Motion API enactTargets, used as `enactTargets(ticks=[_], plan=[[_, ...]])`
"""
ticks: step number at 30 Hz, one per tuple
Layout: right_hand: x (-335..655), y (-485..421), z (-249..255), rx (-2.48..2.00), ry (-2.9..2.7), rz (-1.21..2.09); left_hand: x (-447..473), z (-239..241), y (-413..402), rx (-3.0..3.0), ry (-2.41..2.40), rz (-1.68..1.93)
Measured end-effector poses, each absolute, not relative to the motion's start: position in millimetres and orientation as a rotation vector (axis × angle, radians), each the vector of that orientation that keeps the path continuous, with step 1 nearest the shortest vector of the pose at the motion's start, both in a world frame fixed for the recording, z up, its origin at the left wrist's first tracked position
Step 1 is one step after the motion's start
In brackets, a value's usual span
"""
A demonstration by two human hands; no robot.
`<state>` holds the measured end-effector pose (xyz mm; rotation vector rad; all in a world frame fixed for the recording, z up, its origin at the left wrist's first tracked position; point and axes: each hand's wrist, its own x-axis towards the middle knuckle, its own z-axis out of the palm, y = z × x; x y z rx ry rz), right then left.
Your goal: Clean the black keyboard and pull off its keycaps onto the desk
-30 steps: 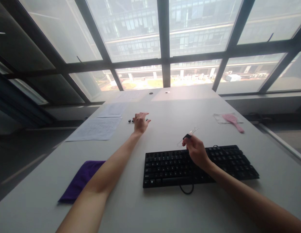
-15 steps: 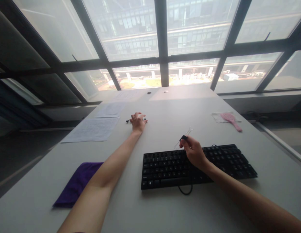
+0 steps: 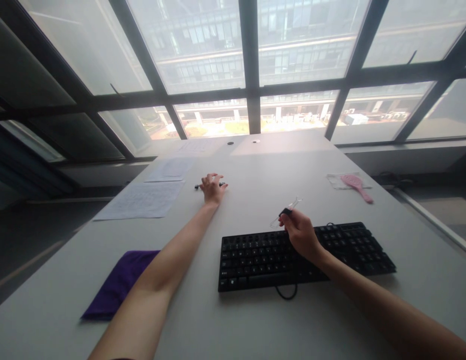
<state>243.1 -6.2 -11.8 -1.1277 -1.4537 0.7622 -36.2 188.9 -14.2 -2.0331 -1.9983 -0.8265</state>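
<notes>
My right hand (image 3: pixel 302 234) is pinched around a black binder clip (image 3: pixel 285 213), whose wire handles stick out to both sides. It hovers over the back edge of the black keyboard (image 3: pixel 255 262). Farther off, my left hand (image 3: pixel 211 190) rests on the white table with its fingers apart and bent over some small dark items. One small dark item (image 3: pixel 197 187) shows at its left, and another dark piece (image 3: pixel 221 184) peeks out by the thumb. The palm and what lies under it are hidden.
Sheets of paper (image 3: pixel 140 201) lie along the table's left side. A purple cloth pouch (image 3: pixel 122 285) sits nearer, partly behind my left forearm. A pink hairbrush (image 3: pixel 356 186) lies on the right. Tall windows (image 3: pixel 202 47) stand beyond the table's far edge.
The binder clip in my right hand has tilted slightly, its far wire handle shifting a little to the right. My left hand keeps nearly the same place.
</notes>
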Motion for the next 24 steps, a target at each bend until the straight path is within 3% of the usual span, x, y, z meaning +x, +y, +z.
enactTargets(ticks=[6,14,24], plan=[[245.6,-3.3,-3.6,-1.089,-1.345,0.812,2.3,14.7,135.0,-2.343,-1.806,-0.894],[264.7,-2.8,-6.4,-1.157,-1.519,0.764,66.3,28.7,-7.6,-2.937,-1.313,-0.515],[237.9,-8.3,-8.4,-1.169,-1.509,0.77,43.6,3.8,-16.7,-2.95,-1.337,-0.643]])
